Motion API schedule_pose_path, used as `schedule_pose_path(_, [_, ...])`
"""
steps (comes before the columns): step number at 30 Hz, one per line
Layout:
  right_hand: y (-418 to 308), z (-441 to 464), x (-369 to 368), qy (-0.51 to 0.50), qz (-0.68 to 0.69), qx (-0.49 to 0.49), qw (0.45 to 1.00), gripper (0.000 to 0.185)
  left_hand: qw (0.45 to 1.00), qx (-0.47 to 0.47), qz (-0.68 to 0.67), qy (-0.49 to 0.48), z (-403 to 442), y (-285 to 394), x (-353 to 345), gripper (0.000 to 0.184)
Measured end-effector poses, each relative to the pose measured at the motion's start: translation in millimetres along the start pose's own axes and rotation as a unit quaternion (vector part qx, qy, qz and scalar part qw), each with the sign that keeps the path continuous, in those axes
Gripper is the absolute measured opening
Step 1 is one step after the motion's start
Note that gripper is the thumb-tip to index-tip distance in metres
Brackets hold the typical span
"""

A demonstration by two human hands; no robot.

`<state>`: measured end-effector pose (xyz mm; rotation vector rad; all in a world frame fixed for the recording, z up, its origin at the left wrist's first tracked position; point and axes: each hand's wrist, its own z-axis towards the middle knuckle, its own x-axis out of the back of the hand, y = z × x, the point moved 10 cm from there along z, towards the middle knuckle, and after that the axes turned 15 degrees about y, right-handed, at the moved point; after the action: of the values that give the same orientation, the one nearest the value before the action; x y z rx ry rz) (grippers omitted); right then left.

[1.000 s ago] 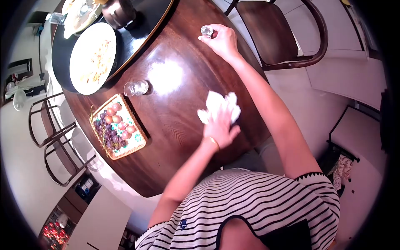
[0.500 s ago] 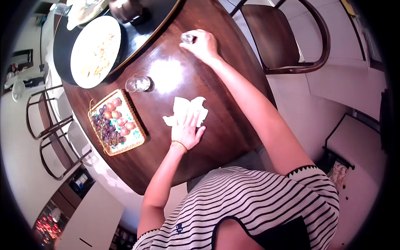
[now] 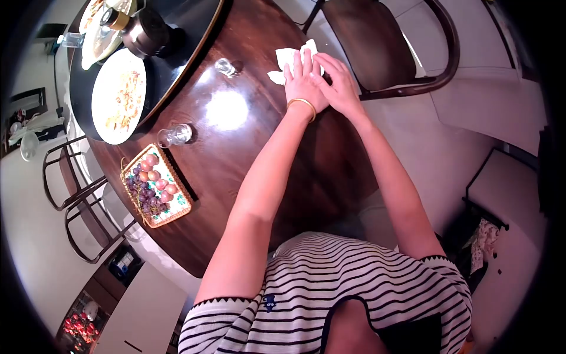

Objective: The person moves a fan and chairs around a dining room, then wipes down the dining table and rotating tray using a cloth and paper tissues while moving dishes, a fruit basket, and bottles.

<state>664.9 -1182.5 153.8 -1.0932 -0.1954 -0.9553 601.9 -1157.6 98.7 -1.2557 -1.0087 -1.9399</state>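
My left hand (image 3: 304, 87), with a bracelet at the wrist, lies flat with fingers stretched on a crumpled white tissue (image 3: 285, 56) near the table's edge. Against its right side is my right hand (image 3: 341, 88), fingers extended and thumb touching or overlapping the left hand; it grips nothing that I can see. Part of the tissue is hidden under the fingers. A small clear glass (image 3: 225, 67) stands on the table to the left of both hands. Another clear glass (image 3: 177, 135) sits farther left, by the fruit basket.
The dark wooden table (image 3: 247, 141) carries a woven basket (image 3: 187, 203) of grapes and round reddish fruit. A black turntable (image 3: 168, 88) holds a white oval plate (image 3: 100, 118) with food and a dark pot (image 3: 144, 35). A wooden chair (image 3: 377, 47) stands at the right edge.
My right hand has let go of the small glass, which now stands on the table. My left hand has slid the tissue away from me and rightward, and both hands have come together.
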Motion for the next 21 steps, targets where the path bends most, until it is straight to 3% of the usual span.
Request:
schedule_pose_path(2, [1.0,-21.6,0.2,-0.035,0.007,0.018,0.999,0.045,0.990,-0.097,0.040,-0.091,-32.6,36.8,-17.7,0.076])
schedule_pose_path(4, [-22.3,-80.6,-1.1,-0.154,-0.135,0.104,0.973,0.050,0.980,-0.150,-0.011,-0.130,-86.0,73.2,-17.7,0.076])
schedule_pose_path(8, [-44.2,-180.1,55.5,-0.189,-0.151,0.017,0.970,0.060,0.955,-0.207,-0.118,-0.179,-203.9,115.7,11.2,0.076])
schedule_pose_path(11, [-80.9,-253.9,54.7,-0.192,-0.170,0.031,0.966,0.062,0.944,-0.217,-0.152,-0.195,-280.9,105.4,38.5,0.076])
schedule_pose_path(16, [-191.5,-371.2,-0.3,-0.193,-0.121,0.061,0.972,0.063,0.955,-0.166,-0.145,-0.200,-398.0,14.9,97.8,0.077])
schedule_pose_path(21, [-357.2,-465.8,-114.9,-0.305,-0.015,0.136,0.943,0.062,0.978,-0.029,-0.057,-0.201,-514.2,-143.1,170.0,0.077])
